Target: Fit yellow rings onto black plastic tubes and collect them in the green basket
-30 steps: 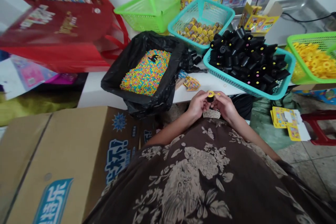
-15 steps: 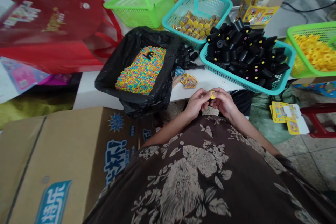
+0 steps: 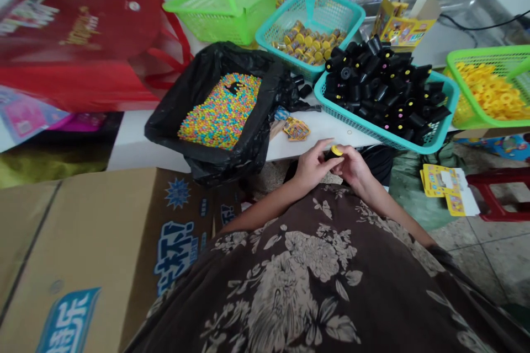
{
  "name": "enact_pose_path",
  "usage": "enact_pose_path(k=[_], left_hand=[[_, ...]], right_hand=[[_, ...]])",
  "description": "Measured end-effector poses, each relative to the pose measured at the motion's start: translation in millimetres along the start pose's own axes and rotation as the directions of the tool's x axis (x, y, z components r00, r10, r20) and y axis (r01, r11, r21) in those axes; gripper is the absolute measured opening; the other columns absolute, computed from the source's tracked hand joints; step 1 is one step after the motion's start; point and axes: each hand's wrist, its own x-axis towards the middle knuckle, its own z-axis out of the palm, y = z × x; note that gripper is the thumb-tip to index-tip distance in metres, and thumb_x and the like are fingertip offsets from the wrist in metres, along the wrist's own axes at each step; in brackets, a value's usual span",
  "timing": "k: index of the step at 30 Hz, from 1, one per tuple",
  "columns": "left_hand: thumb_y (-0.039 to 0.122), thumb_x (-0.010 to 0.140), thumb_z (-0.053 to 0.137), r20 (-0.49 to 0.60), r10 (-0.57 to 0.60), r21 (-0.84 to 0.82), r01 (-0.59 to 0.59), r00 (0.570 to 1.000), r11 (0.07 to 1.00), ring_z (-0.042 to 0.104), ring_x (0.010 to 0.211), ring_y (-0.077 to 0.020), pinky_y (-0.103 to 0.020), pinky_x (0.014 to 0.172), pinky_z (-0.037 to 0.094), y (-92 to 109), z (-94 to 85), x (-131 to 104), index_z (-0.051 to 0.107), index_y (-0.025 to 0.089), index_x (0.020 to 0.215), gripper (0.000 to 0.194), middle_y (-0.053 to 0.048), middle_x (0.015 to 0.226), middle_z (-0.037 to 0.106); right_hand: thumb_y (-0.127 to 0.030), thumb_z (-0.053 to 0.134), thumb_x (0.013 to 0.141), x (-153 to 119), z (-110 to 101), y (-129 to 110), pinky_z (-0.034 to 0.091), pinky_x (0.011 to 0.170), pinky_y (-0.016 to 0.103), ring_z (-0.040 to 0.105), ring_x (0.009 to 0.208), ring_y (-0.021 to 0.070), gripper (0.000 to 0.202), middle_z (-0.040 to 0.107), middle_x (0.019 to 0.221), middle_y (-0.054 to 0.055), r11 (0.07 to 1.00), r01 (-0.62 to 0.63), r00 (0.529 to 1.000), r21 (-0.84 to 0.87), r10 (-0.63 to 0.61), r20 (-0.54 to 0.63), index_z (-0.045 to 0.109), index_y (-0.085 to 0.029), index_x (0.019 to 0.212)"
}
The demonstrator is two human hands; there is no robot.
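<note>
In front of my body, at the table's near edge, my left hand (image 3: 311, 168) and my right hand (image 3: 355, 168) meet around a small black cup with a yellow cap (image 3: 337, 150). The left fingers wrap its dark body, much of which is hidden. My right thumb and fingers close on it from the other side, by the cap. Just beyond, a blue-green basket (image 3: 375, 136) holds a heap of black cups (image 3: 375, 85), some with small yellow or pink dots. At the right, yellow ring-shaped parts (image 3: 492, 91) fill a green basket (image 3: 488, 55).
Left of my hands, a bin lined with a black bag (image 3: 165, 121) holds colourful candy beads (image 3: 223, 113). Behind it are a green basket (image 3: 207, 5) and a blue-green one (image 3: 351, 8) with yellow-capped jars (image 3: 310, 43). A large carton (image 3: 99, 231) stands at my left; a red stool (image 3: 497, 193) at right.
My left fingers have lifted and loosened somewhat, and the yellow cap shows more, now tilted, with the black body under it. The view has shifted slightly.
</note>
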Motion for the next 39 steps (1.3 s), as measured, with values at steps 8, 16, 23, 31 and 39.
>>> enact_pose_path(k=[8, 16, 23, 31, 39], left_hand=[[0.024, 0.073, 0.087, 0.058, 0.138, -0.033, -0.136, 0.989, 0.990, 0.068, 0.091, -0.0202, -0.030, 0.082, 0.053, -8, -5.0, 6, 0.073, 0.022, 0.104, 0.034, -0.005, 0.099, 0.074], [0.050, 0.063, 0.091, 0.200, -0.203, -0.419, 0.271, 0.958, 0.867, 0.055, 0.049, -0.0118, -0.024, 0.044, 0.042, -3, -10.8, 13, 0.062, 0.019, 0.104, 0.059, 0.006, 0.069, 0.060], [0.042, 0.057, 0.094, 0.139, -0.270, -0.480, 0.303, 0.953, 0.823, 0.054, 0.067, -0.0099, -0.020, 0.055, 0.041, -1, -7.6, 8, 0.067, 0.016, 0.086, 0.048, 0.004, 0.072, 0.058], [0.039, 0.059, 0.092, 0.169, -0.217, -0.395, 0.268, 0.961, 0.879, 0.049, 0.062, -0.0091, -0.022, 0.060, 0.038, -4, -8.8, 6, 0.065, 0.016, 0.077, 0.040, 0.005, 0.066, 0.057], [0.026, 0.072, 0.087, -0.061, 0.088, -0.027, -0.090, 0.994, 0.996, 0.063, 0.080, -0.0165, -0.030, 0.079, 0.050, -31, -7.4, 54, 0.060, 0.022, 0.097, 0.037, 0.002, 0.086, 0.067]], right_hand=[[-0.056, 0.077, 0.062, 2, -2, 4, 0.029, 0.039, 0.026, 0.041, 0.040, 0.0118, 0.038, 0.048, 0.051, -0.006, 0.996, 0.030, 0.999, -0.080, -0.028, 0.025, 0.059, -0.024, 0.073], [-0.045, 0.074, 0.084, -12, -18, -3, 0.056, 0.073, 0.038, 0.066, 0.086, 0.0240, 0.050, 0.068, 0.102, 0.006, 0.255, 0.664, 0.660, -0.703, -0.641, 0.391, 0.067, -0.027, 0.131], [-0.038, 0.075, 0.088, -7, -16, 2, 0.058, 0.084, 0.040, 0.066, 0.096, 0.0284, 0.042, 0.067, 0.104, 0.011, -0.181, 0.589, 0.570, -0.788, -0.598, 0.563, 0.070, -0.022, 0.127], [-0.029, 0.078, 0.082, 5, -22, 13, 0.059, 0.079, 0.039, 0.066, 0.089, 0.0255, 0.036, 0.068, 0.098, 0.009, -0.218, 0.687, 0.454, -0.694, -0.617, 0.643, 0.067, -0.018, 0.114], [-0.030, 0.061, 0.100, -15, -46, -52, 0.059, 0.092, 0.046, 0.069, 0.104, 0.0283, 0.026, 0.073, 0.111, 0.013, -0.245, 0.544, 0.477, -0.803, -0.697, 0.536, 0.070, -0.023, 0.122]])
